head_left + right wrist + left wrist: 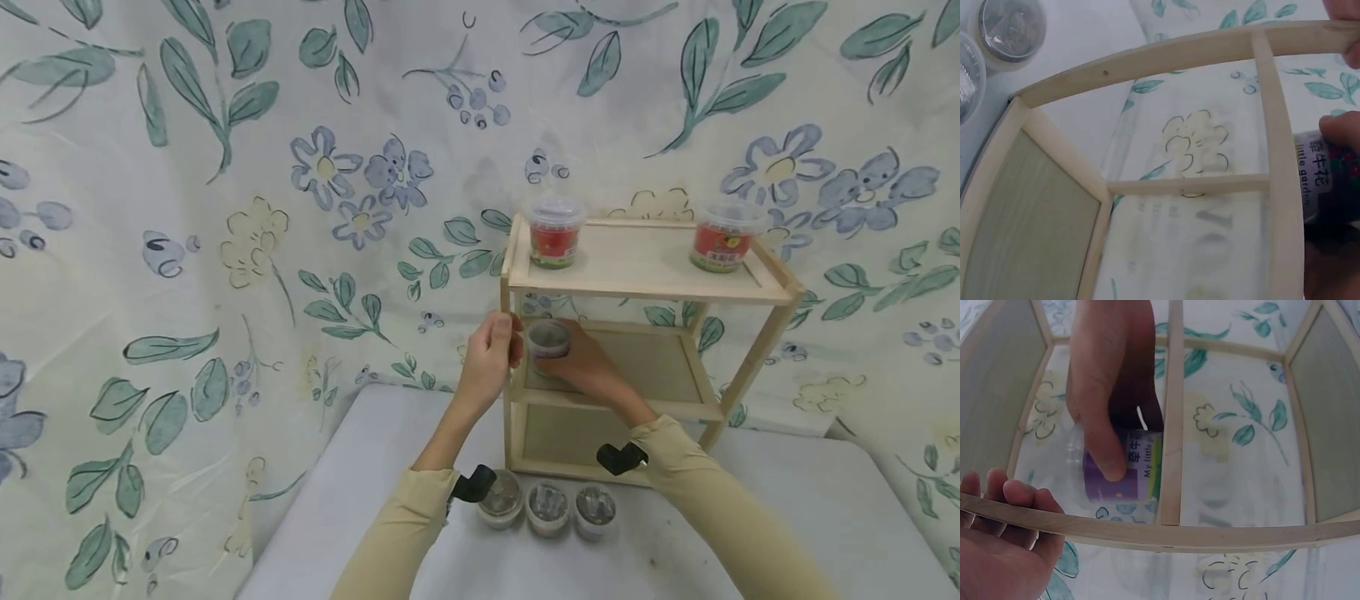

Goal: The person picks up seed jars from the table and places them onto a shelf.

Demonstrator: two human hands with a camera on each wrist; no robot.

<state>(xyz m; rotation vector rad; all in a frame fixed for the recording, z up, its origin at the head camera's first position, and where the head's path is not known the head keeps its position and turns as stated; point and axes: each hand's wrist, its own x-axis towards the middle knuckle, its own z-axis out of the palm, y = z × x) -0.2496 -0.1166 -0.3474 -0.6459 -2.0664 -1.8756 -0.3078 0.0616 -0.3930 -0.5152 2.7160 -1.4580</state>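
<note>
The right hand (588,364) grips a purple-labelled cup (1137,481) by its sides (likely light, stiff, slippery; best held there), and the left hand (489,358) clasps a wooden shelf post (1241,536).

Limbs, one pair, both extended

Left arm (401,525): sleeved, reaching forward; left hand (487,357), fingers curled. Right arm (723,500): sleeved, angled inward; right hand (592,362) near the left, thumb and fingers gripping.
</note>
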